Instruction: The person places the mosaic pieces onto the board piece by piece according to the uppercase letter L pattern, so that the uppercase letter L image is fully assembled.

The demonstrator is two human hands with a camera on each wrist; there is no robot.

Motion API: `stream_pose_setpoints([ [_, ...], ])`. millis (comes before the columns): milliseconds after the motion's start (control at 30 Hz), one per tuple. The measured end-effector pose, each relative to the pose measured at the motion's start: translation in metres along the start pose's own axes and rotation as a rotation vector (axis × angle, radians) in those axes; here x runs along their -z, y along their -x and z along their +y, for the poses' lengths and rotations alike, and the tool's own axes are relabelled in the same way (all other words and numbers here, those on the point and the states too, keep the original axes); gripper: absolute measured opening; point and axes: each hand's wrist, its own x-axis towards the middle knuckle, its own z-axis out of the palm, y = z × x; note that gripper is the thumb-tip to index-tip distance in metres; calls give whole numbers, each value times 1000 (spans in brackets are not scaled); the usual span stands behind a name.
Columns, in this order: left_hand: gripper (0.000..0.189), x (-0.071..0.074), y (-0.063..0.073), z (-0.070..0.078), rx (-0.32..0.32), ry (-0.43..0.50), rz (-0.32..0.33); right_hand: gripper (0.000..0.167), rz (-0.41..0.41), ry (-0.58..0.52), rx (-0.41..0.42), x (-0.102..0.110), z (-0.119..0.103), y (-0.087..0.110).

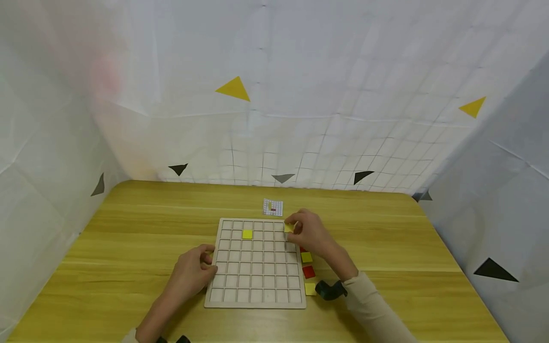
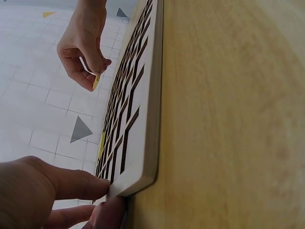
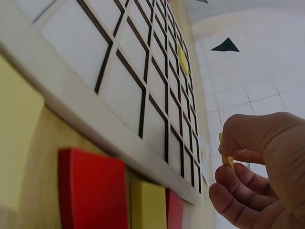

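A pale wooden grid board (image 1: 256, 305) lies on the table, with one yellow square tile (image 1: 247, 234) in a cell of its second row. My right hand (image 1: 312, 233) pinches another yellow tile (image 3: 226, 152) between thumb and fingers, above the board's far right corner. In the left wrist view, the right hand (image 2: 83, 47) and that tile (image 2: 96, 82) appear raised above the grid. At the board's left edge, my left hand (image 1: 191, 271) grips the rim, thumb on top and a fingertip against the side (image 2: 151, 157).
Along the board's right edge lie a red tile (image 1: 309, 272), a yellow tile (image 1: 306, 257), another yellow tile (image 1: 310, 289) and a partly hidden red one (image 1: 302, 249). Behind the board sits a small printed grid card (image 1: 273, 207). White sheets (image 1: 274, 138) enclose the wooden table (image 1: 154, 214).
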Motion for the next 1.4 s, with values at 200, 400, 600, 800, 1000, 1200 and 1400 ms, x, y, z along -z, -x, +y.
stream_pose_setpoints([
  [200,46,0,-2,-1,0,5,2,27,-8,-4,1,-8,-7,-1],
  [400,46,0,-1,-2,9,6,-4,27,-24,-23,6,-16,-12,-3],
  [600,46,0,0,-1,11,16,-5,26,-25,-17,43,-22,-16,-6],
  [800,46,-1,0,-1,5,25,-4,27,-40,-31,70,-26,-24,-9],
  [1000,46,0,0,0,7,26,-1,28,-63,-39,65,-30,-30,-11],
  [1200,46,0,1,-1,13,29,0,28,-75,-8,64,-37,-35,-12],
  [1400,46,0,1,-1,9,23,4,29,-85,-8,95,-41,-42,-14],
])
